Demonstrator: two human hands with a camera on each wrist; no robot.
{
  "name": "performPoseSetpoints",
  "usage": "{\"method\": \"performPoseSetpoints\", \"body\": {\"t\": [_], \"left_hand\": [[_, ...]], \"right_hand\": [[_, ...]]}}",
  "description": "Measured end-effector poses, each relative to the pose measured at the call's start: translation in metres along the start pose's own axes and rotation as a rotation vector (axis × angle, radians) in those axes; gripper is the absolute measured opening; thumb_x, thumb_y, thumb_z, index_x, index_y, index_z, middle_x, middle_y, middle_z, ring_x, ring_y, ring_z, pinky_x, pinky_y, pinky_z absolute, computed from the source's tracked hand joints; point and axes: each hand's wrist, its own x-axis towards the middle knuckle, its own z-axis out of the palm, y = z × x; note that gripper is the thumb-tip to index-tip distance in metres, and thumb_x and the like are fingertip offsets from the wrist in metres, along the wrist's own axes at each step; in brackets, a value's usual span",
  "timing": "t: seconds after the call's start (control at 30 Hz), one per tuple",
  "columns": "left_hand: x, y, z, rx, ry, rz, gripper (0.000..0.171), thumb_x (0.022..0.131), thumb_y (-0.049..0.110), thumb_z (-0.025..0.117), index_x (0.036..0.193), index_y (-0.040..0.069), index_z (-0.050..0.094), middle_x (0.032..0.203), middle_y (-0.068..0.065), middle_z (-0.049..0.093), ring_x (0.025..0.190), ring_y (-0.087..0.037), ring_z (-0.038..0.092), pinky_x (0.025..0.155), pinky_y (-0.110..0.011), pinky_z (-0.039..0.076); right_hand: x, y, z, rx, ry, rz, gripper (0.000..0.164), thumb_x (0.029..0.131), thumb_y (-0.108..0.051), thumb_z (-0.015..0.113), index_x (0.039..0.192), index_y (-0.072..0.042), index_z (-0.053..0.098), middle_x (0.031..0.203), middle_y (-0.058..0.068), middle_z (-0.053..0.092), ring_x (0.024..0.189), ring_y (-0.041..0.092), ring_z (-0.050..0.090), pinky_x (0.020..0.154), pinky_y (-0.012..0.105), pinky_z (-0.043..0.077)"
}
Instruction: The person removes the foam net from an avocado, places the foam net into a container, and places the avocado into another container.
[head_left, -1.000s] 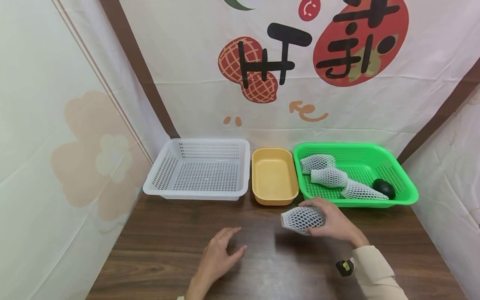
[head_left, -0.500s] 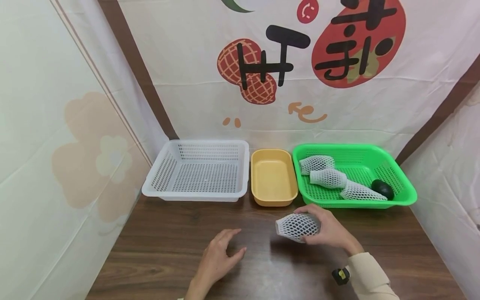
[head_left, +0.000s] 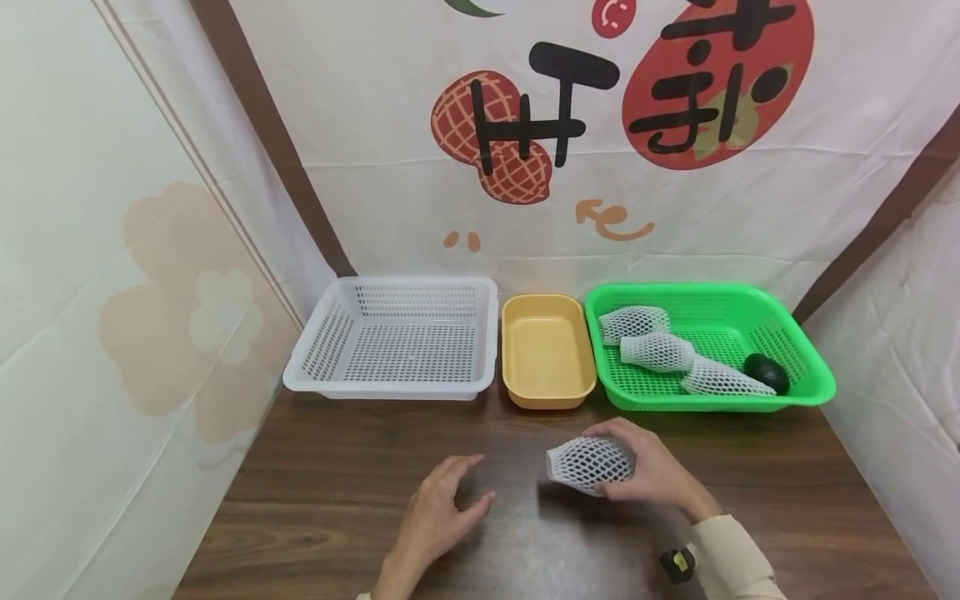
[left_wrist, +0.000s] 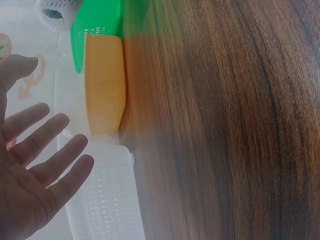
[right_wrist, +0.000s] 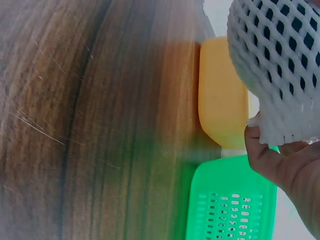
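Observation:
My right hand grips a white foam fruit net with something dark inside, holding it over the table. In the right wrist view the foam net fills the upper right, dark showing through its mesh. To its left, my left hand has its fingers apart and holds nothing; the left wrist view shows that hand with fingers spread. The green basket at the back right holds several more white foam nets and a dark, smooth oval thing.
A white perforated basket stands at the back left, with no contents visible. Between the baskets sits a yellow tray. Behind them hangs a printed cloth. The brown wooden table extends in front.
My right hand has come left and nearer to me with the foam fruit net, away from the green basket. My left hand has stayed nearly still.

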Motion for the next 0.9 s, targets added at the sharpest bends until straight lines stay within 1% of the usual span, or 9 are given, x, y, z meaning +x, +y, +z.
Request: {"method": "performPoseSetpoints", "body": {"t": [0.2, 0.43, 0.6, 0.77, 0.9], "left_hand": [[-0.001, -0.001, 0.000, -0.004, 0.009, 0.020, 0.044, 0.072, 0.034, 0.072, 0.112, 0.018, 0.059, 0.108, 0.008, 0.056, 0.099, -0.011, 0.053, 0.077, -0.033, 0.047], [-0.001, -0.002, -0.001, 0.000, 0.005, 0.046, 0.044, 0.074, 0.034, 0.070, 0.112, 0.016, 0.058, 0.107, 0.005, 0.057, 0.098, -0.015, 0.055, 0.076, -0.036, 0.047], [0.000, -0.001, -0.001, 0.009, 0.006, 0.040, 0.044, 0.074, 0.034, 0.070, 0.112, 0.016, 0.059, 0.108, 0.005, 0.057, 0.098, -0.015, 0.054, 0.077, -0.035, 0.047], [-0.001, -0.001, 0.000, 0.001, -0.009, 0.018, 0.044, 0.074, 0.035, 0.070, 0.112, 0.017, 0.059, 0.108, 0.006, 0.056, 0.098, -0.013, 0.054, 0.077, -0.034, 0.047], [-0.002, -0.002, 0.001, -0.005, -0.012, 0.018, 0.043, 0.074, 0.035, 0.070, 0.111, 0.016, 0.059, 0.107, 0.006, 0.057, 0.098, -0.013, 0.054, 0.076, -0.034, 0.047]], "right_hand": [[-0.001, -0.001, 0.008, 0.001, 0.001, -0.024, 0.063, 0.058, -0.030, 0.080, 0.114, -0.021, 0.053, 0.106, -0.012, 0.052, 0.088, 0.010, 0.050, 0.069, 0.027, 0.043], [-0.002, -0.002, 0.019, 0.017, -0.001, -0.058, 0.064, 0.057, -0.029, 0.080, 0.115, -0.020, 0.053, 0.107, -0.010, 0.053, 0.090, 0.010, 0.051, 0.072, 0.029, 0.044], [-0.004, -0.002, 0.027, 0.036, -0.014, -0.064, 0.065, 0.057, -0.027, 0.080, 0.115, -0.021, 0.052, 0.106, -0.010, 0.052, 0.088, 0.011, 0.051, 0.071, 0.028, 0.045], [-0.006, -0.002, 0.032, 0.051, -0.011, -0.055, 0.064, 0.057, -0.027, 0.080, 0.114, -0.022, 0.053, 0.106, -0.010, 0.052, 0.088, 0.011, 0.052, 0.070, 0.028, 0.045], [-0.007, -0.001, 0.036, 0.059, -0.017, -0.042, 0.064, 0.058, -0.029, 0.080, 0.115, -0.023, 0.052, 0.106, -0.011, 0.052, 0.088, 0.011, 0.052, 0.070, 0.028, 0.045]]}}
